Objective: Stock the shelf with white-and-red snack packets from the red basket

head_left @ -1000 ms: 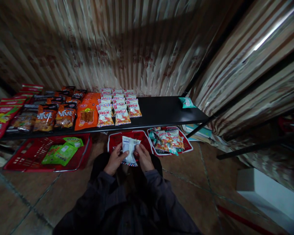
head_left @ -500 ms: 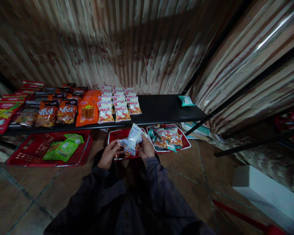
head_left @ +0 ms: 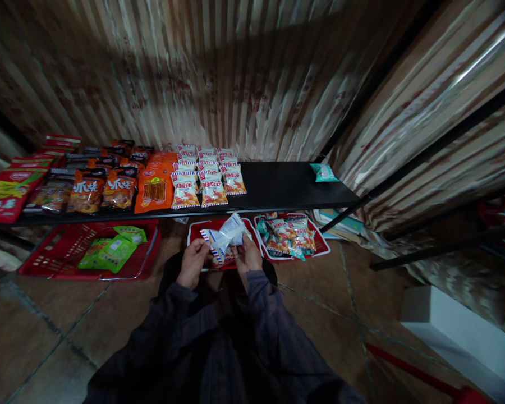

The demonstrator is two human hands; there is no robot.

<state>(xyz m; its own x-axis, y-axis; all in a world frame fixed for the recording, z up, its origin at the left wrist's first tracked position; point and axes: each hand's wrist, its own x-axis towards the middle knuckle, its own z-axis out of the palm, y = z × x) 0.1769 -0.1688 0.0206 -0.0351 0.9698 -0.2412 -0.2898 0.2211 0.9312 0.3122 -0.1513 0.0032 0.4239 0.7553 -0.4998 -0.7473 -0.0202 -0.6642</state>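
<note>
Between my two hands is a white snack bag (head_left: 226, 234) with blue-and-red striped ends, its printed back facing up. My left hand (head_left: 192, 262) pinches its left end. My right hand (head_left: 249, 256) is closed on its right side, where more of a bag may lie beneath; I cannot tell how many I hold. Under my hands stands a red basket (head_left: 193, 231) with a white rim, its contents mostly hidden. Beyond it, on the black shelf (head_left: 278, 185), rows of matching white-and-orange snack bags (head_left: 213, 188) stand propped up.
Right of my hands, another red basket (head_left: 323, 247) holds white-and-orange and teal bags. A larger red basket (head_left: 37, 264) at left contains green packets (head_left: 111, 252). Orange packs (head_left: 154, 185) and red bags (head_left: 17, 188) fill the shelf's left part; a teal bag (head_left: 324, 173) lies at its right end.
The bag has turned between my hands, so its striped left end now sits higher and more of its back shows. My left hand has risen slightly. The view has shifted a little.
</note>
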